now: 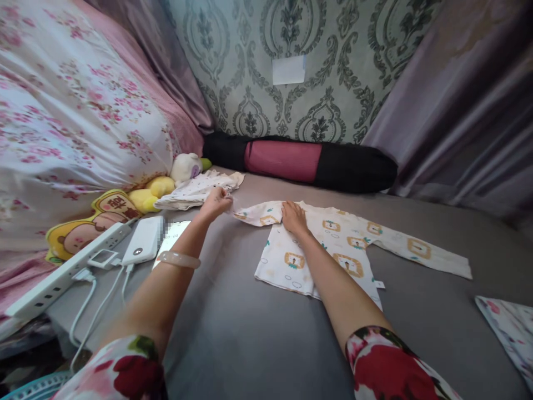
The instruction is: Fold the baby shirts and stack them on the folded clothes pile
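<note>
A small white long-sleeved shirt (293, 261) with orange lion prints lies spread on the grey sheet, its right-hand sleeve stretched out. My left hand (217, 203) pinches the end of the other sleeve and holds it out to the left, the cuff partly hidden by my fingers. Near that sleeve's shoulder, my right hand (295, 218) rests flat on the cloth with its fingers extended. Just behind my left hand is a pile of folded light clothes (189, 191) with small dark specks.
On the left lie a power strip (62, 272), a white power bank (144, 239), a phone (177, 230) partly under my forearm, cables and plush toys (156, 191). A black and pink long bag (283, 160) lies along the wall. Floral cloth (510, 322) is at right.
</note>
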Demonstrator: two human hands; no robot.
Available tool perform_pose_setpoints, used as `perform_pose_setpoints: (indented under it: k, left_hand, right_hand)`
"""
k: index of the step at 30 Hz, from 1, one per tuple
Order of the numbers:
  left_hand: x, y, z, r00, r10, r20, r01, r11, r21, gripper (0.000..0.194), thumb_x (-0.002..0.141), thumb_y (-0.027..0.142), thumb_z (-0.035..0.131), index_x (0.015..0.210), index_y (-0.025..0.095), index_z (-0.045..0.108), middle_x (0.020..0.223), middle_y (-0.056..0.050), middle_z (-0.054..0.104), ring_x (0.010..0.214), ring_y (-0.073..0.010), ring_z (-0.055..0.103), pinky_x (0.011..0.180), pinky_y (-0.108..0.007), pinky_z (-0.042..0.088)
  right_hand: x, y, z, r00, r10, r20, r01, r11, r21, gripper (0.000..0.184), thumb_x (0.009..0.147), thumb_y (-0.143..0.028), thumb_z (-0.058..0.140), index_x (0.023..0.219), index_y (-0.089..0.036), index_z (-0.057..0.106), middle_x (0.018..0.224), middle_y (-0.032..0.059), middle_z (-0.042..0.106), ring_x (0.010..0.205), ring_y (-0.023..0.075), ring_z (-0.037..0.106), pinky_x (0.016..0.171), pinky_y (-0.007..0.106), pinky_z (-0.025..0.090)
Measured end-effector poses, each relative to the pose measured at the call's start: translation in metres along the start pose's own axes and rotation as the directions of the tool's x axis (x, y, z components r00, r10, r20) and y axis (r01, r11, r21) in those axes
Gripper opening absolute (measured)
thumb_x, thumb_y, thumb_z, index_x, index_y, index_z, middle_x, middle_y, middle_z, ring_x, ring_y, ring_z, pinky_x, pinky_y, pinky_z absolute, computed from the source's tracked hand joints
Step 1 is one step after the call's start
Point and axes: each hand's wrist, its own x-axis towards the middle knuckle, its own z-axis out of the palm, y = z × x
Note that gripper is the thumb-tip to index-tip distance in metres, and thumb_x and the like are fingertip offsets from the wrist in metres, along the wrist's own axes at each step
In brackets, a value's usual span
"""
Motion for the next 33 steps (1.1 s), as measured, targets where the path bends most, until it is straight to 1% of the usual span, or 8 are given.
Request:
perform_pose_setpoints:
  k: [6,10,14,19,23,27,29,33]
  left_hand:
    - [0.053,-0.012,-0.003,0.977,0.087,-0.197,-0.074,0.995,0.073,0.030,0.076,0.025,0.052,0.102,0.014,0.060,0.089,-0.004,0.059,0.083,-0.0179,0.053,0.078,-0.028,0.042]
    - [0.074,-0.020,0.000,0.972,0.136,-0.189,-0.115,0.986,0.120,0.032,0.077,0.024,0.052,0.104,0.012,0.063,0.091,-0.005,0.061,0.085,-0.0177,0.053,0.081,-0.027,0.042]
    - [0.086,-0.032,0.010,0.982,0.091,-0.168,-0.069,0.989,0.129,0.032,0.077,0.024,0.054,0.104,0.011,0.064,0.091,-0.007,0.064,0.084,-0.0192,0.056,0.081,-0.028,0.042]
    - [0.090,-0.047,0.025,0.992,0.033,-0.122,-0.009,0.980,0.198,0.033,0.079,0.024,0.054,0.108,0.012,0.064,0.100,-0.010,0.067,0.095,-0.0238,0.060,0.088,-0.031,0.044]
    - [0.076,-0.038,0.033,0.985,0.029,-0.168,0.023,0.954,0.298,0.038,0.085,0.025,0.051,0.122,0.013,0.055,0.120,-0.015,0.061,0.112,-0.0278,0.056,0.095,-0.037,0.043]
    - [0.042,-0.009,0.046,0.972,0.092,-0.214,0.006,0.909,0.417,0.049,0.085,0.031,0.057,0.129,0.012,0.048,0.132,-0.021,0.051,0.123,-0.0330,0.049,0.098,-0.045,0.041]
    - [0.018,0.007,0.055,0.980,0.143,-0.141,-0.068,0.896,0.440,0.040,0.087,0.032,0.053,0.122,0.013,0.056,0.126,-0.019,0.056,0.121,-0.0323,0.050,0.097,-0.044,0.041]
    - [-0.031,0.030,0.077,0.978,0.135,0.162,-0.190,0.898,0.398,0.029,0.087,0.036,0.051,0.096,0.016,0.071,0.107,-0.013,0.069,0.108,-0.0293,0.059,0.092,-0.039,0.044]
  right_hand:
    - [-0.007,-0.007,-0.004,1.000,0.002,0.004,-0.002,1.000,0.000,0.042,0.100,-0.036,0.026,0.132,-0.023,0.051,0.143,0.0084,0.047,0.131,0.0249,0.037,0.108,0.039,0.026]
    - [-0.009,-0.011,-0.005,1.000,0.026,0.016,-0.026,1.000,-0.005,0.052,0.099,-0.048,0.028,0.140,-0.021,0.045,0.149,0.0091,0.041,0.136,0.0274,0.030,0.111,0.041,0.020]
    - [-0.007,-0.016,-0.003,0.998,0.058,0.026,-0.058,0.998,-0.015,0.066,0.094,-0.060,0.032,0.145,-0.019,0.040,0.151,0.0115,0.036,0.137,0.0296,0.028,0.112,0.042,0.017]
    - [-0.008,-0.023,0.001,0.996,0.074,-0.040,-0.075,0.996,-0.041,0.061,0.093,-0.056,0.038,0.144,-0.023,0.044,0.148,0.0127,0.040,0.135,0.0300,0.031,0.111,0.042,0.015]
    - [-0.013,-0.026,0.005,0.993,0.065,-0.101,-0.070,0.997,-0.042,0.058,0.094,-0.052,0.038,0.143,-0.022,0.045,0.147,0.0134,0.041,0.134,0.0299,0.032,0.111,0.042,0.014]
    - [-0.010,-0.024,0.004,0.996,0.057,-0.062,-0.058,0.998,-0.011,0.060,0.096,-0.053,0.035,0.144,-0.019,0.043,0.149,0.0151,0.038,0.137,0.0299,0.028,0.112,0.044,0.013]
    - [-0.006,-0.021,-0.001,0.999,0.042,-0.004,-0.042,0.998,0.048,0.060,0.096,-0.052,0.034,0.145,-0.018,0.040,0.151,0.0139,0.037,0.140,0.0285,0.026,0.114,0.045,0.011]
    - [-0.005,-0.004,-0.018,0.992,0.012,0.126,-0.051,0.951,0.306,0.053,0.100,-0.039,0.027,0.145,-0.015,0.040,0.152,0.0102,0.038,0.140,0.0192,0.031,0.115,0.035,0.020]
